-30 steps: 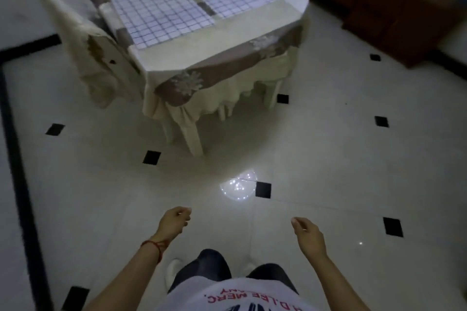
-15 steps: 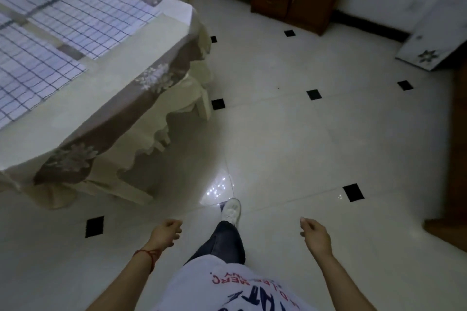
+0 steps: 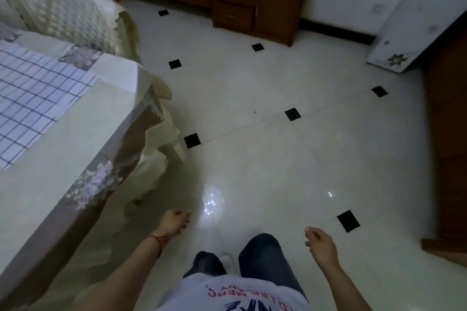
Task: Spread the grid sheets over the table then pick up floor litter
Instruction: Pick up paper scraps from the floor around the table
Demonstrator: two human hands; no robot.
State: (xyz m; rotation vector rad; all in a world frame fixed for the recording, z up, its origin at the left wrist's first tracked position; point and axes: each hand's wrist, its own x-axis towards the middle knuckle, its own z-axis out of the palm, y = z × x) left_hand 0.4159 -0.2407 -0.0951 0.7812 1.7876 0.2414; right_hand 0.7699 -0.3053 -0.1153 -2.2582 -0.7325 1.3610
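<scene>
Both empty, loosely curled hands hang beside the table's near corner (image 3: 136, 68); a dark speck (image 3: 255, 112) lies ahead, slightly nearer the right hand (image 3: 321, 243) than the left hand (image 3: 174, 221).

the white paper grid sheet (image 3: 32, 98) bore dark blue lines; the glossy white tiled floor (image 3: 278, 159) carried small black diamond insets.

The room is dimly lit and slightly grainy. A round glare spot is reflected on the glossy pale tiled floor (image 3: 265, 159). Soft shadow is cast beneath the cream cloth-covered tabletop (image 3: 63, 159). Edges are bent by wide-angle distortion and softly blurred.
</scene>
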